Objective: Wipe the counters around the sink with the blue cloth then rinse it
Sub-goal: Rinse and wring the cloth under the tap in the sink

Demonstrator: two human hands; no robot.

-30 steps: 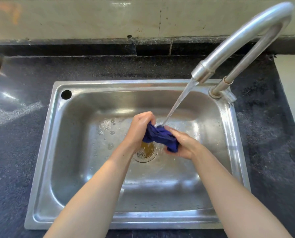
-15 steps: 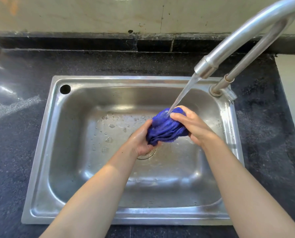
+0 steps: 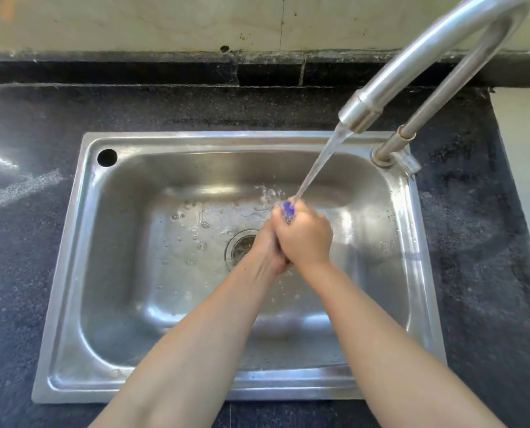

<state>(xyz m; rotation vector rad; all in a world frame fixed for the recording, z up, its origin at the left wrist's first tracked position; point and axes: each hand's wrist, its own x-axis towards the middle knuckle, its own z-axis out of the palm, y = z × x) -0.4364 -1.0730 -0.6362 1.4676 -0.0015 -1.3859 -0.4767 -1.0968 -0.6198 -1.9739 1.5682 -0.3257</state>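
Observation:
Over the middle of the steel sink (image 3: pixel 72 273) my two hands are pressed together around the blue cloth (image 3: pixel 287 209). Only a small blue tip of it shows at the top between them; the rest is hidden inside the grip. My right hand (image 3: pixel 307 239) lies on top and my left hand (image 3: pixel 268 248) sits under and to the left of it. Water runs from the curved steel faucet (image 3: pixel 381 97) straight onto that blue tip. The dark speckled counter (image 3: pixel 20 273) surrounds the sink.
The drain strainer (image 3: pixel 242 245) lies just left of my hands, with droplets on the basin floor around it. A round overflow hole (image 3: pixel 107 157) is at the sink's back left corner. The faucet base (image 3: pixel 393 157) stands at the back right rim. A pale wall runs behind.
The cloth was bunched loosely and plainly visible between my hands; now both hands have closed tightly over it, squeezing it nearly out of sight under the stream.

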